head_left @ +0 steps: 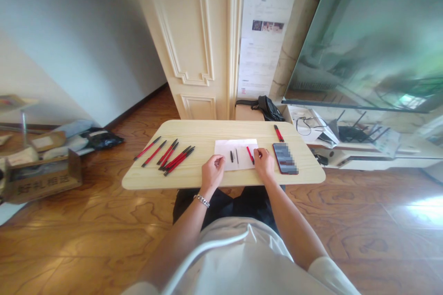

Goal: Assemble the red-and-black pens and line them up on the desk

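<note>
A white sheet of paper (pixel 238 152) lies in the middle of the small wooden table (pixel 194 175). On it are small pen parts: a short black piece (pixel 231 156), a thin refill (pixel 237 155) and a red barrel (pixel 250 154). My left hand (pixel 212 171) rests at the paper's left edge with fingers curled in a pinch; what they hold is too small to see. My right hand (pixel 264 164) sits at the paper's right edge, fingers curled beside the red barrel. Several red-and-black pens (pixel 173 156) lie spread to the left.
A phone (pixel 285 158) lies face up right of my right hand. Two more pens (pixel 278 133) lie at the table's far right. A cardboard box (pixel 41 175) sits on the floor at left, a black bag (pixel 268 107) behind the table, a low TV shelf at right.
</note>
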Demonstrator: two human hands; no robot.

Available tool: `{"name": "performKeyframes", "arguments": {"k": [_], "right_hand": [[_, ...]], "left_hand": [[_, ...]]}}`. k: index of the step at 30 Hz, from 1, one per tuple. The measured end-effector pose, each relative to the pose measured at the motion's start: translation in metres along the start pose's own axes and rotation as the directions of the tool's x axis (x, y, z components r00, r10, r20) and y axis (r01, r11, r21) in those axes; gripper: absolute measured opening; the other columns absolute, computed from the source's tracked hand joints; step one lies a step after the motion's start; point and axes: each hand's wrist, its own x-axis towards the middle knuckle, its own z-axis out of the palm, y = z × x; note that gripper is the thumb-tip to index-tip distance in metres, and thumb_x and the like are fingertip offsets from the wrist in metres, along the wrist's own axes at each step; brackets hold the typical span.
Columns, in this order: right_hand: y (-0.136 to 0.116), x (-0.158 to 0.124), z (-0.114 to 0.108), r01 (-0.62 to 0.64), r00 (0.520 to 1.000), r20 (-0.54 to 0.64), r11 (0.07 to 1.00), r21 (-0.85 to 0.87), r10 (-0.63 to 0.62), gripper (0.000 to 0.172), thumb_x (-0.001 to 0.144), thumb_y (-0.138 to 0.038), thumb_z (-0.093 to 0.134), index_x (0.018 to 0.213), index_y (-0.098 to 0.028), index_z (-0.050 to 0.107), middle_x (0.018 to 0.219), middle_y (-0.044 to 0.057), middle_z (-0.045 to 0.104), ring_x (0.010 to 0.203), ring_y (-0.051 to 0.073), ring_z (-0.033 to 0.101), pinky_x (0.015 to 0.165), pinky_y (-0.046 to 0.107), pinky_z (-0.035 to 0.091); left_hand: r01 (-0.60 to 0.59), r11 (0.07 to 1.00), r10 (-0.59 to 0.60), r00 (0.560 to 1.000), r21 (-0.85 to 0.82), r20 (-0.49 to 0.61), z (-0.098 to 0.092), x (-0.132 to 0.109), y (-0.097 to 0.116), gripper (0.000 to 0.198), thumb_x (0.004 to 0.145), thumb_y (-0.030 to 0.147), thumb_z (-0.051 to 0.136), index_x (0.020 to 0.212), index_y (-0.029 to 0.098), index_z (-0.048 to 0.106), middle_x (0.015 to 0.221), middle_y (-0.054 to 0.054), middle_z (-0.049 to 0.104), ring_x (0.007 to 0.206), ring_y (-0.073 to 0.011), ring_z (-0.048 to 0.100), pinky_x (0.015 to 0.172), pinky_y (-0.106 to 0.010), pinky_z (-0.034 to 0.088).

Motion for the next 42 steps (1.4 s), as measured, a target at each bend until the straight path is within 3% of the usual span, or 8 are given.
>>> {"name": "performKeyframes", "arguments": {"k": [12,17,22,26,29,32,37,42], "right_hand": [[-0.015,0.04,0.013,0.094,0.931,0.36,0.913,-0.396,0.06,0.036,0.088,-0.045,0.053,0.098,-0.015,0.069,0.1,0.015,0.07,0.094,0.024,0.064,0.079,0.029,0.043],[-0.017,0.043,0.009,0.045,0.919,0.375,0.912,-0.408,0.123,0.033,0.087,-0.041,0.053,0.095,-0.014,0.07,0.099,0.018,0.07,0.093,0.026,0.065,0.076,0.032,0.043],[-0.024,0.041,-0.001,0.019,0.949,0.315,0.997,-0.073,0.005,0.032,0.088,-0.04,0.051,0.085,-0.015,0.071,0.085,0.01,0.072,0.079,0.021,0.064,0.068,0.027,0.042],[-0.04,0.021,-0.003,0.051,0.937,0.305,0.931,0.362,-0.17,0.032,0.086,-0.042,0.052,0.084,-0.016,0.07,0.076,0.004,0.069,0.069,0.016,0.06,0.063,0.024,0.042],[-0.056,0.001,-0.001,0.096,0.898,0.334,0.87,0.484,-0.286,0.032,0.087,-0.041,0.051,0.086,-0.017,0.071,0.075,0.002,0.068,0.069,0.015,0.059,0.064,0.024,0.043],[-0.064,-0.007,-0.001,0.128,0.859,0.372,0.852,0.508,-0.351,0.033,0.091,-0.039,0.045,0.087,-0.017,0.071,0.074,0.001,0.067,0.068,0.014,0.059,0.065,0.023,0.044],[-0.047,0.012,-0.003,0.1,0.907,0.342,0.917,0.387,-0.243,0.03,0.089,-0.036,0.05,0.092,-0.017,0.072,0.083,0.003,0.071,0.076,0.017,0.062,0.073,0.026,0.046],[-0.024,0.03,0.005,0.112,0.932,0.343,0.993,0.033,-0.116,0.02,0.084,-0.03,0.058,0.092,-0.02,0.074,0.094,0.005,0.073,0.088,0.02,0.065,0.079,0.029,0.045]], "left_hand": [[-0.038,0.992,0.034,0.999,0.12,0.033,0.002,0.001,-0.009,0.022,0.086,0.039,0.057,0.09,0.021,0.07,0.085,-0.005,0.073,0.077,-0.0183,0.067,0.075,-0.028,0.05],[-0.075,0.992,0.074,0.997,0.098,0.01,0.001,0.0,-0.009,0.023,0.086,0.039,0.057,0.09,0.02,0.07,0.084,-0.005,0.073,0.074,-0.0175,0.066,0.072,-0.028,0.05],[-0.109,0.994,0.108,0.994,-0.011,-0.023,0.0,-0.004,-0.003,0.027,0.086,0.041,0.059,0.096,0.018,0.071,0.089,-0.007,0.073,0.073,-0.0165,0.065,0.07,-0.028,0.051],[-0.055,0.963,0.076,0.994,-0.263,0.072,0.011,-0.008,0.011,0.035,0.087,0.043,0.06,0.11,0.019,0.069,0.106,-0.01,0.071,0.09,-0.0196,0.067,0.081,-0.03,0.053],[0.047,0.872,0.04,0.985,-0.487,0.166,0.025,-0.007,0.022,0.041,0.087,0.045,0.059,0.118,0.019,0.066,0.115,-0.009,0.069,0.103,-0.0222,0.065,0.085,-0.033,0.054],[0.136,0.783,-0.041,0.985,-0.606,0.169,0.035,-0.002,0.026,0.041,0.084,0.045,0.063,0.114,0.018,0.068,0.104,-0.007,0.072,0.087,-0.019,0.068,0.076,-0.031,0.057],[0.137,0.704,-0.082,0.99,-0.697,0.112,0.035,0.005,0.013,0.036,0.08,0.043,0.068,0.104,0.016,0.069,0.101,-0.009,0.072,0.085,-0.018,0.069,0.079,-0.033,0.057],[0.083,0.741,-0.084,0.996,-0.666,0.031,0.033,0.004,-0.003,0.037,0.079,0.043,0.069,0.104,0.015,0.068,0.097,-0.01,0.072,0.086,-0.0197,0.07,0.087,-0.037,0.056]]}}
